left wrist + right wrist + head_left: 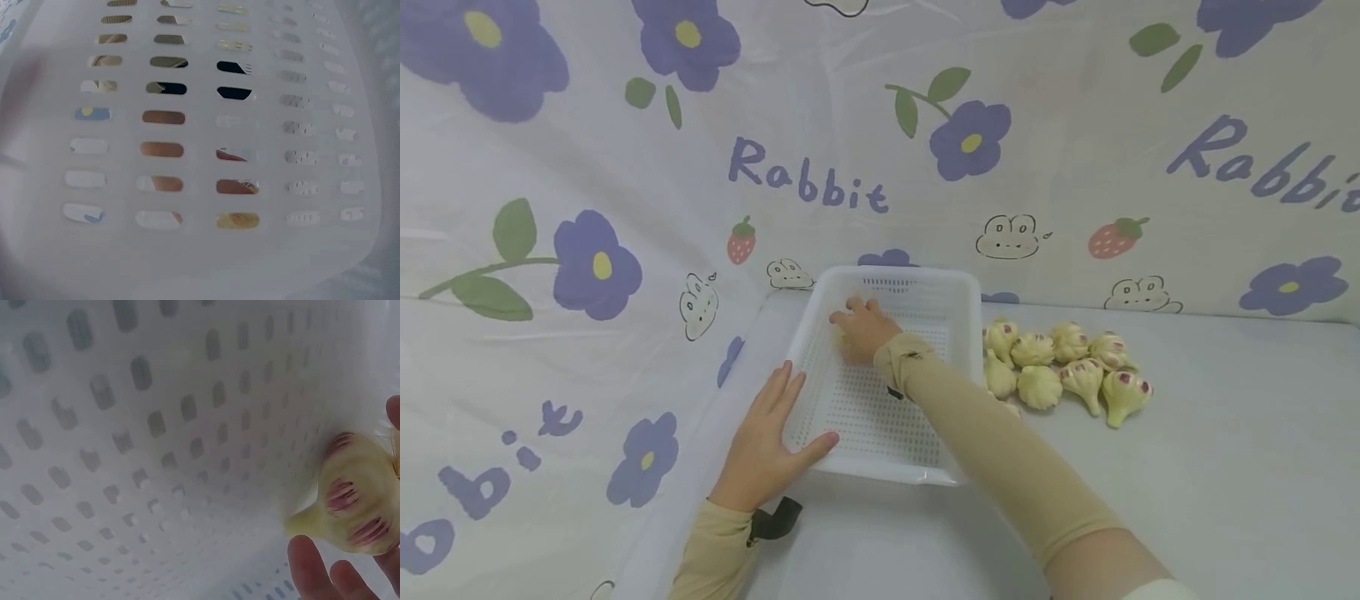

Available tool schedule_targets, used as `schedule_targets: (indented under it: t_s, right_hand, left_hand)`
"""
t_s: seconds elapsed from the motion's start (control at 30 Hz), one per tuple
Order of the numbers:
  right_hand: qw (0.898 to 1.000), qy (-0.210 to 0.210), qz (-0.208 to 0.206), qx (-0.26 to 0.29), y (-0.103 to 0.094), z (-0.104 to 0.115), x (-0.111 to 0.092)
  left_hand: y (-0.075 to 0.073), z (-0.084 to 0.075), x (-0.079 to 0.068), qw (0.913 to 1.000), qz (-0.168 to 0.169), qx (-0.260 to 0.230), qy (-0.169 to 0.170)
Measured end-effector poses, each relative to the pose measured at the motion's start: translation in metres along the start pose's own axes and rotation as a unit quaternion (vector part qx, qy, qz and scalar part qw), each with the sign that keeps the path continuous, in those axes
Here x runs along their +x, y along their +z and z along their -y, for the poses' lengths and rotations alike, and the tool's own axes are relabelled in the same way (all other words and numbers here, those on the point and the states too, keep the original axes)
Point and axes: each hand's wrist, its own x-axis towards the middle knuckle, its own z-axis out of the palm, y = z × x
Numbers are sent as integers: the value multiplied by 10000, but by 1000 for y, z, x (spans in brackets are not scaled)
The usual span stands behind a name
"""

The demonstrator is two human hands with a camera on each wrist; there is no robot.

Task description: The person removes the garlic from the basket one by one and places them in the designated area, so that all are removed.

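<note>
A white perforated plastic basket [887, 467] stands on the table, and its slotted wall [206, 262] fills the left wrist view. My right hand [868, 333] reaches inside it towards the far left part. There it holds a garlic bulb [359, 494], pale yellow with purple-red marks, between the thumb and fingers [309, 569]; in the head view the hand mostly hides this bulb [841, 337]. My left hand [763, 454] rests against the basket's near left side, fingers straight along the wall and thumb stretched across the near corner.
Several garlic bulbs [1067, 358] lie grouped on the white table [1240, 450] just right of the basket. Behind and to the left hangs a white covering [820, 100] printed with purple flowers, rabbits and strawberries. A black strap part [777, 518] sticks out at my left wrist.
</note>
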Motion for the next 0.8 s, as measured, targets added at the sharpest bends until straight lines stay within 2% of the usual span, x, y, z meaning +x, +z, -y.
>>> schedule_targets:
  t_s: [0.3,0.53,0.8]
  right_hand:
    - [9993,-75,348,-99,4,-4,0]
    - [9989,-178,426,-107,6,-6,-2]
    - [9981,-19,607,-35,6,-5,1]
  left_hand:
    - [0,0,0,10000,-28,-6,42]
    - [1,1,0,9999,-49,9,96]
    - [-1,-2,0,10000,-29,-9,66]
